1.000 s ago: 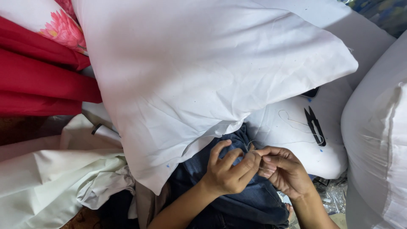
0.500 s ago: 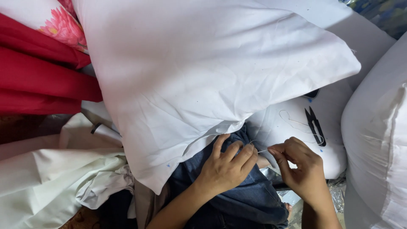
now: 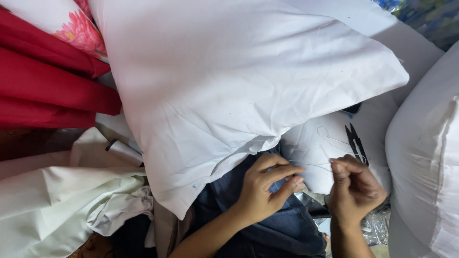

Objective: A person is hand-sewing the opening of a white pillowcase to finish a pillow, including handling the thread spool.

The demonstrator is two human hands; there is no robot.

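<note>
Beside folded red cloth (image 3: 52, 91), a big white stuffed pillow (image 3: 229, 81) lies over dark blue denim fabric (image 3: 282, 229), where the left hand (image 3: 265, 191) pinches it and the right hand (image 3: 354, 188) grips a thin white thread (image 3: 313, 165)

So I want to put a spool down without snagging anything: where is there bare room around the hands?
One free patch: the small pillow, between the big pillow, the snips and the thread. Crowded elsewhere: left hand and right hand pinch thread over the denim; heaped cream cloth lies left.
</note>
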